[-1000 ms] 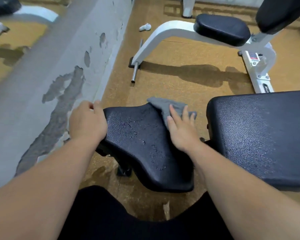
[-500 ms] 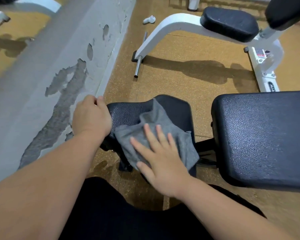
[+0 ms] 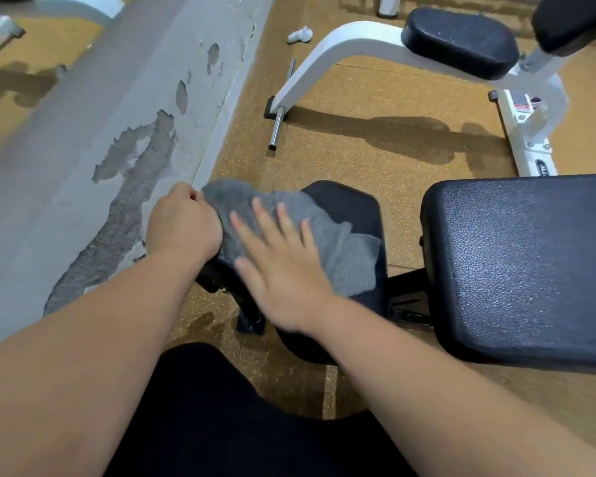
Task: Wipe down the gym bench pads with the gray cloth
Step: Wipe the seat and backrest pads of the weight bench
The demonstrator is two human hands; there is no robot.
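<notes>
Our right hand [image 3: 283,270] lies flat and open, fingers spread, pressing the gray cloth [image 3: 324,235] onto the small black seat pad [image 3: 355,208]. Our left hand [image 3: 183,225] is curled closed around that pad's left edge, touching the cloth. The long back pad [image 3: 523,263] sits just right, apart.

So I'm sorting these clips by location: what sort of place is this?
Most likely a gym: a black padded bench seat under the gray cloth, a white-framed machine with black pads, and speckled rubber flooring.

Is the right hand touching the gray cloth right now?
Touching. The head view shows the right hand lying flat, fingers spread, on the gray cloth draped over the seat pad.
</notes>
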